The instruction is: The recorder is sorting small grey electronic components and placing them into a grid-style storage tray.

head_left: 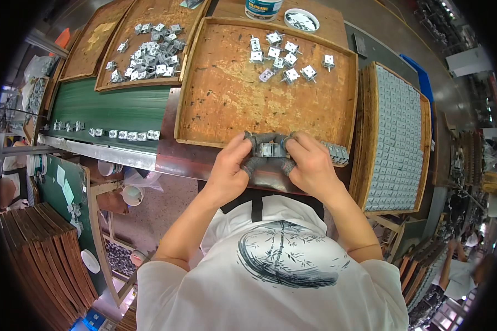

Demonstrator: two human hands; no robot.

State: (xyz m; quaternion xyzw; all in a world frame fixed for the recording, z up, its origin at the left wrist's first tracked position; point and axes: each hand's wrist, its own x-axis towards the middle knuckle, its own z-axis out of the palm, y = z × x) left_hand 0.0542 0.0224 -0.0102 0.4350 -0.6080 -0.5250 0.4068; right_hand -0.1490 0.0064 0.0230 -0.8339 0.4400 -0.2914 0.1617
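Between my two hands, just over the near edge of a wooden tray (232, 110), is a small silvery boxy metal part (269, 149). My left hand (230, 168) grips its left side with thumb and forefinger. My right hand (313, 164) pinches the right side in the same way. Dark grey covers wrap the thumbs and forefingers, hiding the part's ends. Several similar metal parts (290, 59) lie loosely at the tray's far side. Close beside my right hand stands a short row of the same parts (336, 153).
A green conveyor belt (110, 105) on the left carries a line of parts. Beyond it, another wooden tray (105, 77) holds a heap of them. Stacked trays (364, 138) at right bear tight rows. A bucket (263, 8) and a white bowl (302, 28) stand at the back.
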